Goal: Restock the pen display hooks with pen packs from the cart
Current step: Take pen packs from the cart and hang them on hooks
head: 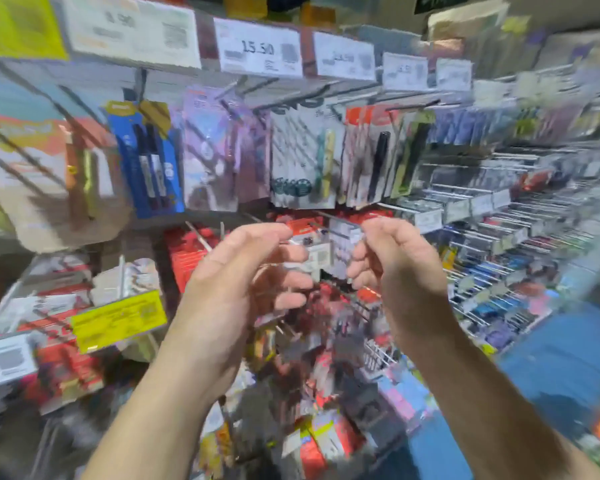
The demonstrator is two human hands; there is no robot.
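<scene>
Below, blurred pen packs (312, 441) heaped in the cart; left hand (243, 282) and right hand (392, 268) loosely curled, both empty.

Above your hands (312, 271) the pen packs (302, 157) hang in clear glossy plastic blisters over printed card backs, one blue card pack (146, 161) to their upper left catching a sheen. The hooks (201, 237) just beyond your fingers look like thin bare metal wire, smooth and pale. Higher up, the price tags (260, 48) are matt white paper. Left of your left hand, a yellow label (118, 320) looks glossy, as if under plastic.
</scene>
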